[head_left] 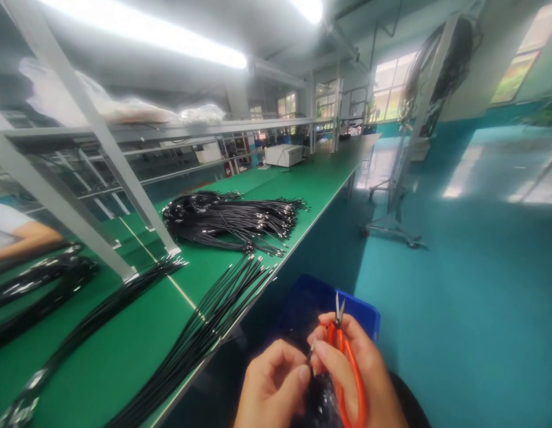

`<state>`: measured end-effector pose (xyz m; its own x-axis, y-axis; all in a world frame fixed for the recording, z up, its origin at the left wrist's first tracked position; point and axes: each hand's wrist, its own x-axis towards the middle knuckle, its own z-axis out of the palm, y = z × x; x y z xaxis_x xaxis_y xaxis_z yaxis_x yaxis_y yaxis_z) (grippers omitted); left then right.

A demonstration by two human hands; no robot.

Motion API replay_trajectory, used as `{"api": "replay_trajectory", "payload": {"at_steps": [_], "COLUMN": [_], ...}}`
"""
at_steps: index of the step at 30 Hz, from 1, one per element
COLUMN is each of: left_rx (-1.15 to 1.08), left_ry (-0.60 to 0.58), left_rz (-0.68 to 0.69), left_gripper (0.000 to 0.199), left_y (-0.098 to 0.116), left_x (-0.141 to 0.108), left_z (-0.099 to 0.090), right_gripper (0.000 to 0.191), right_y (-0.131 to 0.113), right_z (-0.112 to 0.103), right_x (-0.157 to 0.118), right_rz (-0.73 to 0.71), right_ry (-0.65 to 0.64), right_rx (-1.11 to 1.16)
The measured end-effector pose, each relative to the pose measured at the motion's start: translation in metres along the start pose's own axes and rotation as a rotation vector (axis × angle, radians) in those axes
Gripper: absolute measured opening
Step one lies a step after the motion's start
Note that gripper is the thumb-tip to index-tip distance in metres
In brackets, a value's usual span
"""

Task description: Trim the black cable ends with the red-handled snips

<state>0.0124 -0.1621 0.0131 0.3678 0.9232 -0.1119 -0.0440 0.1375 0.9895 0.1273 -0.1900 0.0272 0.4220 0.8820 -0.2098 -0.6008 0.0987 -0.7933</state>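
Low in the view, my left hand (276, 383) pinches a thin black cable (310, 356) near its pale end. My right hand (362, 362) is wrapped around orange-handled scissors (340, 342), whose short blades point up and stand slightly apart. The thumb and a fingertip of that hand also meet at the cable end, close to my left fingers. Beneath both hands a dark, shiny bundle shows, partly hidden. To the left, a bundle of black cables (208, 315) lies along the bench edge with its metal-tipped ends fanned out.
A large pile of black cables (231, 220) rests on the green bench (142, 351), with another bundle (101, 315) nearer the left. A blue bin (362, 312) stands below the bench edge. Metal posts (124, 160) carry a shelf. At far left, another person's arm (30, 238) reaches over cables.
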Motion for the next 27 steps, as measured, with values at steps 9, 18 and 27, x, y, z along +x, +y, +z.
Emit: {"api": "replay_trajectory", "payload": {"at_steps": [9, 18, 27], "left_rx": [0.246, 0.067, -0.199], "left_ry": [0.079, 0.181, -0.035], "left_rz": [0.157, 0.262, 0.138], "left_gripper": [0.018, 0.024, 0.023], "left_y": [-0.007, 0.001, 0.003], "left_x": [-0.006, -0.008, -0.001], "left_z": [-0.004, 0.012, -0.008], "right_gripper": [0.029, 0.027, 0.026], "right_y": [0.009, 0.015, 0.013], "right_z": [-0.006, 0.002, -0.005], "right_x": [0.009, -0.002, -0.011], "right_rz": [0.024, 0.206, 0.290], "right_ry": [-0.124, -0.135, -0.172], "right_rx": [0.048, 0.089, 0.137]}}
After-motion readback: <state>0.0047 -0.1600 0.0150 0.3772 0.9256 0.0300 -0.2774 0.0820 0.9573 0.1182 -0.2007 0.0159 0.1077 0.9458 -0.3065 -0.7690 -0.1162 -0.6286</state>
